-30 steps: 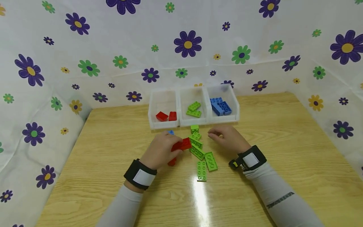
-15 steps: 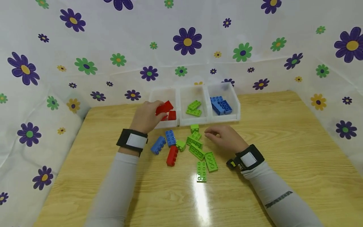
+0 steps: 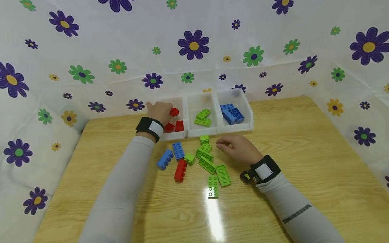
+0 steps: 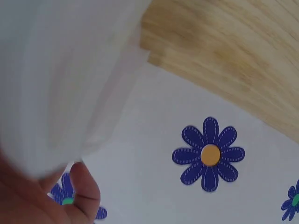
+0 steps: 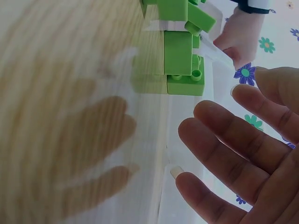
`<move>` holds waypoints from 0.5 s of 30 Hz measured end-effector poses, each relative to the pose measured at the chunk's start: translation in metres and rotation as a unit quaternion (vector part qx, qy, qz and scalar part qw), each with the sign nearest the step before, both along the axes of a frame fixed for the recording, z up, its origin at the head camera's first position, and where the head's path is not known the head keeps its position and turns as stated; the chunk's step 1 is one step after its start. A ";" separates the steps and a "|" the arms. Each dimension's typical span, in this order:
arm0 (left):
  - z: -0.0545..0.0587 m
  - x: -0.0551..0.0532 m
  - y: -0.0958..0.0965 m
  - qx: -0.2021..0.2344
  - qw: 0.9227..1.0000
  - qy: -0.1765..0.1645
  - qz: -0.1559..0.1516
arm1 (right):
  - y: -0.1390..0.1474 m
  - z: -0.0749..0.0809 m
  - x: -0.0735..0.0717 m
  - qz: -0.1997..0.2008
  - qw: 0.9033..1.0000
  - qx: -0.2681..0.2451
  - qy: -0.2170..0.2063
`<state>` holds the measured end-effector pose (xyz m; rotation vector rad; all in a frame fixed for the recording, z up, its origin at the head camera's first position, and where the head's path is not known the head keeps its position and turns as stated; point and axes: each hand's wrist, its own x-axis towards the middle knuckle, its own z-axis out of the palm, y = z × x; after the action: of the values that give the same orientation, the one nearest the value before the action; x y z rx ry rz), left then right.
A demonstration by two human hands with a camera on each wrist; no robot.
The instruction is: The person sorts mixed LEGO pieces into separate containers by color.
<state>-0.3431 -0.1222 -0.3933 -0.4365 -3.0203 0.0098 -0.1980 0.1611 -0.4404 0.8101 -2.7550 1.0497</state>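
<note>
In the head view my left hand (image 3: pixel 160 112) reaches into the left bin (image 3: pixel 173 136) of a row of three white bins. It holds a red brick (image 3: pixel 174 112), which shows past its right edge; the fingertips are hidden beneath the hand. Below it, two more red bricks (image 3: pixel 179 126) lie in the bin. The left wrist view shows the thumb (image 4: pixel 85 191) beside a blurred white wall. My right hand (image 3: pixel 240 148) rests right of the green bricks (image 3: pixel 206 164) on the table, its fingers loosely bent and holding nothing. Its spread fingers (image 5: pixel 224 158) fill the right wrist view's side.
The middle bin (image 3: pixel 202 133) holds green bricks and the right bin (image 3: pixel 235 128) blue ones. Two blue bricks (image 3: pixel 178 151) and a red brick on its side (image 3: pixel 180 170) lie left of the green ones. A flowered cloth (image 3: pixel 121 84) hangs behind the table.
My left hand has carried a red brick from the table pile up into the left bin. The right hand has hardly moved. The head view has shifted slightly.
</note>
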 end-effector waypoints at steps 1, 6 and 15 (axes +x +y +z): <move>-0.003 -0.002 0.000 -0.008 1.000 -0.001 -0.001 | 0.000 0.000 0.000 0.001 1.000 -0.001 0.002; -0.013 -0.005 0.001 -0.051 0.999 0.002 -0.007 | -0.001 0.001 0.000 0.003 1.000 0.001 0.008; -0.020 -0.009 0.003 -0.071 0.997 0.021 -0.019 | 0.002 0.001 -0.001 0.003 1.000 0.000 0.004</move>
<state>-0.3520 -0.1187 -0.4137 -0.4978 -2.9813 0.2277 -0.1985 0.1634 -0.4392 0.8213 -2.7483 1.0459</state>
